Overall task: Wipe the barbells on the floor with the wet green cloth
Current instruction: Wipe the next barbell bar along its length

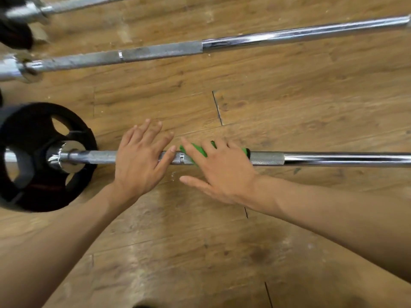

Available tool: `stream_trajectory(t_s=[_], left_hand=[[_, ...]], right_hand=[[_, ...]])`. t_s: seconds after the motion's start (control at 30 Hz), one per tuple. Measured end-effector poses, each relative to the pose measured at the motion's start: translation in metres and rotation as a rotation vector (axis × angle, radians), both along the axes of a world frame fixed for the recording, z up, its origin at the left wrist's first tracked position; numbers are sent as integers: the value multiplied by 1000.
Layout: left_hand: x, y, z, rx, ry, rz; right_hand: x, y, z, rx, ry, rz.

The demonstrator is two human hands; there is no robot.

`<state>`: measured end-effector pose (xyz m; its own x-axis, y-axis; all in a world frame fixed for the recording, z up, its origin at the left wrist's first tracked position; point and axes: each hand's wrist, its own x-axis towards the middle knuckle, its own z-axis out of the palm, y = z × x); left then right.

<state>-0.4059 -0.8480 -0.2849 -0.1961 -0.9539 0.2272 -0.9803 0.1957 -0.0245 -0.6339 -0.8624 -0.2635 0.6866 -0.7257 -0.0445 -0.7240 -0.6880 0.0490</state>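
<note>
The nearest barbell (pixel 322 158) lies across the wooden floor from left to right. My left hand (pixel 142 161) rests flat on its knurled part, fingers straight and spread. Just to the right, my right hand (pixel 220 170) presses the green cloth (pixel 199 150) onto the bar with straight fingers and the thumb stretched out below. Most of the cloth is hidden under that hand. A second barbell (pixel 222 44) lies further away, and the end of a third barbell (pixel 66 5) shows at the top left.
A black weight plate (pixel 33 134) sits on the near bar's left end, close to my left hand. Another dark plate (pixel 15 32) is at the top left edge. The wooden floor (pixel 200 252) shows pale scuffs below the bar.
</note>
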Motion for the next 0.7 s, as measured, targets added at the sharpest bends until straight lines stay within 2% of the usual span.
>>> stream_trajectory(t_s=[0.1,0.2,0.3,0.4,0.6,0.7], left_hand=[[0,7,-3,-12,10,7],[-1,15,-3,-17,23,5],[-1,24,-3,-23,40,6],[-3,34,-2,-34,50,15],[-4,49,0,-34,53,9],[-4,54,-1,-15,51,6]], right_hand=[[-67,2,0,-13,51,175],[-145,1,8,6,126,178],[-173,8,11,22,186,159],[-137,21,12,32,154,82],[-12,34,0,38,12,96],[3,38,2,93,-24,113]])
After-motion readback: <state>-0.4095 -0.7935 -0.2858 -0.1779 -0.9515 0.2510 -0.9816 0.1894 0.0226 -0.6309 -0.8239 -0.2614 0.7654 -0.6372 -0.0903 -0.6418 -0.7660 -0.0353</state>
